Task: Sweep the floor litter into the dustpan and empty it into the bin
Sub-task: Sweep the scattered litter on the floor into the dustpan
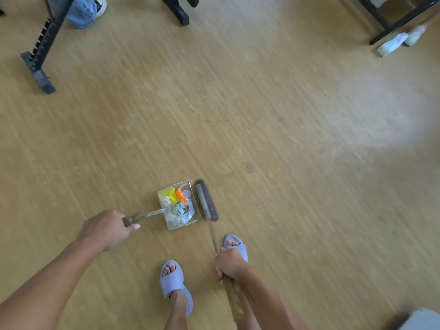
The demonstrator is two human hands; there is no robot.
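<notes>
So the dustpan (172, 226) is found a bit below the middle of the frame, low down by the wooden floor (262, 115). Whether it's resting on the boards or held just above them can't be told. It looks see-through and it's already loaded: litter (177, 203) is piled inside, with a yellow scrap (167, 194) at the top, an orange scrap (181, 196) just beside that, and some white crumpled stuff and a printed wrapper (184, 209) lower down.

A metal stem runs out of the pan toward the lower left and ends in an olive grip (131, 219). That grip is clasped by the left hand (107, 231), fingers wrapped round it.

The broom (207, 201) is laid with its brush head right along the pan's right edge, touching it or as good as. Its long handle (214, 236) runs down to the right hand (229, 263), which is clenched round it at lower centre-right.

Two feet in lilac slides are seen too: one slide (175, 282) at bottom centre between the hands, the other slide (235, 245) half hidden behind the right hand.

In the upper left, a black frame leg (40, 55) is planted on the floor, with somebody's jeans leg and sneaker (100, 7) beyond it. Another black stand foot (181, 9) is seen at top centre. In the upper right there's more black framing (390, 22), with blurred white things (392, 42) beside it.
</notes>
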